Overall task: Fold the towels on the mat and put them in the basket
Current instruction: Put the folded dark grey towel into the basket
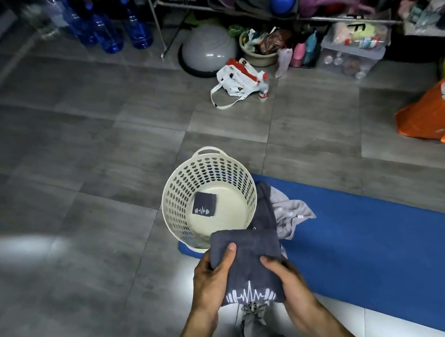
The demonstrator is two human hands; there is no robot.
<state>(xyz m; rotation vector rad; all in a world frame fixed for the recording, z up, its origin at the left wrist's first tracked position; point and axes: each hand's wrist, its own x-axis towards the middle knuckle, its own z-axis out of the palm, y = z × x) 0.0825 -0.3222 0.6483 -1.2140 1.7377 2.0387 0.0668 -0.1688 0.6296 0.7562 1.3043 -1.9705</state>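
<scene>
A folded dark grey towel (249, 264) with a white heartbeat print is held up near the cream perforated basket (180, 200). One small folded dark towel (205, 205) lies flat on the basket's bottom. A dark towel (264, 207) and a light grey towel (292, 213) lie crumpled on the blue mat (374, 234), just beside the basket.

I see the basket (209, 197) open from above with one small folded towel (205, 206) on its floor and room around it, bare floor (83, 161) left of the basket, and loose towels (283, 211) crowding its right wall.
</scene>
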